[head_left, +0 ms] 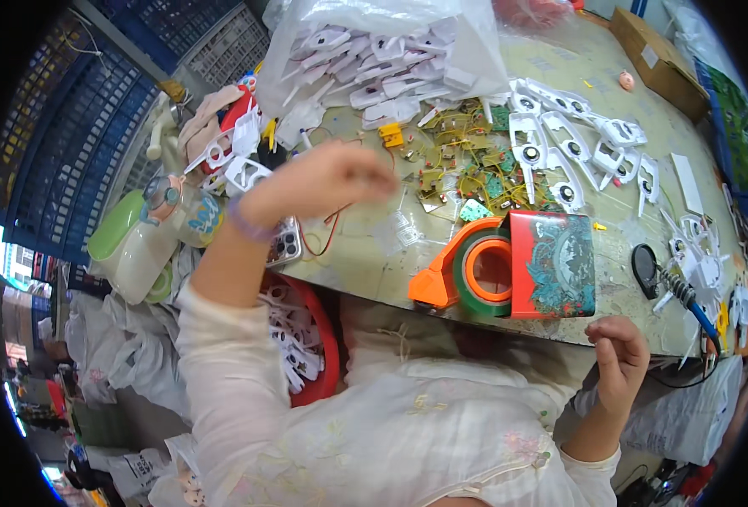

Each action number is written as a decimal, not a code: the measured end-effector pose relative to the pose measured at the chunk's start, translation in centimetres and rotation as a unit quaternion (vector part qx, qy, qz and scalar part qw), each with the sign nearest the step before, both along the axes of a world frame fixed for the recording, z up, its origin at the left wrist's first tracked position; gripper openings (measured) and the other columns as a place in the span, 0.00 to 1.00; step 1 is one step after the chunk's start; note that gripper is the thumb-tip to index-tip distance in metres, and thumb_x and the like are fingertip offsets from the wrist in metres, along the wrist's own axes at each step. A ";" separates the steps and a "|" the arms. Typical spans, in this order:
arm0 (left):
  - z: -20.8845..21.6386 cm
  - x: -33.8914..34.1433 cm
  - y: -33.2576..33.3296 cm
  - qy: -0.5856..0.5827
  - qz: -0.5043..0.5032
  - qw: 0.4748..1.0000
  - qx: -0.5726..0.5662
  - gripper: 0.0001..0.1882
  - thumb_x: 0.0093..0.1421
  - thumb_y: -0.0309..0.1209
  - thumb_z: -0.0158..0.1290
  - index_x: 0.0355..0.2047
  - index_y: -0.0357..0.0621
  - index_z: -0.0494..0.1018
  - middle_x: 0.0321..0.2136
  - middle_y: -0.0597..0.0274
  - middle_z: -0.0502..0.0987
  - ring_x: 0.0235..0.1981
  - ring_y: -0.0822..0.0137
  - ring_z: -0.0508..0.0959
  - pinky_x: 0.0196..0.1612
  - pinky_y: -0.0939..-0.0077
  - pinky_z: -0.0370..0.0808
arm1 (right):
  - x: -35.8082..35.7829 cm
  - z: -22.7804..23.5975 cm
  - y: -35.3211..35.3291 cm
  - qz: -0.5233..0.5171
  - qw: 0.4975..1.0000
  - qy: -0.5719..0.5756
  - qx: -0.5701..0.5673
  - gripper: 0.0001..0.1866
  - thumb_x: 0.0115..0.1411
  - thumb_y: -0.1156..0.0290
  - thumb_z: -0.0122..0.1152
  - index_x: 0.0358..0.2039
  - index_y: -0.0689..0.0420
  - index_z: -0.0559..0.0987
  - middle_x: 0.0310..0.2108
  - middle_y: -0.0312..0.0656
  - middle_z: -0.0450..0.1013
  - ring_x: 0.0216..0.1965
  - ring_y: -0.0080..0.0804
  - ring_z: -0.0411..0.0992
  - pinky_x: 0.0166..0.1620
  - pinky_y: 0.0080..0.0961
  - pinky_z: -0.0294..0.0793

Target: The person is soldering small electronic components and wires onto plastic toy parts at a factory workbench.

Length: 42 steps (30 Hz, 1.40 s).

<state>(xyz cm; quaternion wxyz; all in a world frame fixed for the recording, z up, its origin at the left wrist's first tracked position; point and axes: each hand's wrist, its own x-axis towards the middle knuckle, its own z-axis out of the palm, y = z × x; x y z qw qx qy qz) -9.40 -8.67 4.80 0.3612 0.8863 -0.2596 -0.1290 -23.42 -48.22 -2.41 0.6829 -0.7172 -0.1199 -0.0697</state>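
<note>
My left hand (pixel 319 179), smeared by motion, is raised over the left part of the table, with a purple band on its wrist. Its fingers look bent, but whether they hold anything is unclear. Below its wrist a phone (pixel 286 243) lies by the table edge. My right hand (pixel 620 359) hovers at the front edge, its fingers curled in and nothing visible in them. Just left of that hand stands a red box (pixel 553 264) with worn paint. An orange tape dispenser (pixel 437 279) with a roll of green tape (pixel 465 272) rests against the box.
Small circuit boards with wires (pixel 484 165) lie mid-table, beside white plastic shells (pixel 551 139). Behind them is a clear bag of white parts (pixel 382 63). A soldering iron (pixel 699 313) sits at right. A red basin (pixel 327 338) of white parts is below the edge; a bottle (pixel 192 211) stands left.
</note>
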 end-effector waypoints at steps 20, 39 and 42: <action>-3.4 11.9 -0.8 -0.208 0.207 0.954 -0.065 0.13 0.48 0.37 0.60 0.21 0.37 0.77 0.29 0.60 0.77 0.27 0.70 0.75 0.31 0.75 0.71 | 0.1 -0.3 0.1 0.012 0.994 -0.070 -0.083 0.08 0.50 0.81 0.60 0.32 0.63 0.77 0.31 0.45 0.75 0.33 0.34 0.72 0.38 0.24 0.70; -4.5 -3.1 -9.2 0.070 0.112 0.987 -0.096 0.16 0.55 0.30 0.57 0.44 0.42 0.75 0.46 0.60 0.68 0.43 0.73 0.70 0.44 0.80 0.67 | 1.3 -0.7 0.6 0.059 0.987 -0.113 -0.096 0.09 0.49 0.82 0.60 0.33 0.61 0.77 0.31 0.44 0.75 0.32 0.35 0.73 0.37 0.25 0.70; -5.9 -4.0 -9.6 -0.067 0.114 0.991 0.002 0.27 0.53 0.34 0.59 0.53 0.43 0.67 0.50 0.56 0.67 0.48 0.63 0.69 0.49 0.73 0.66 | 1.4 -0.9 0.5 0.060 0.987 -0.116 -0.099 0.09 0.49 0.82 0.61 0.33 0.61 0.77 0.31 0.44 0.75 0.32 0.35 0.73 0.37 0.25 0.70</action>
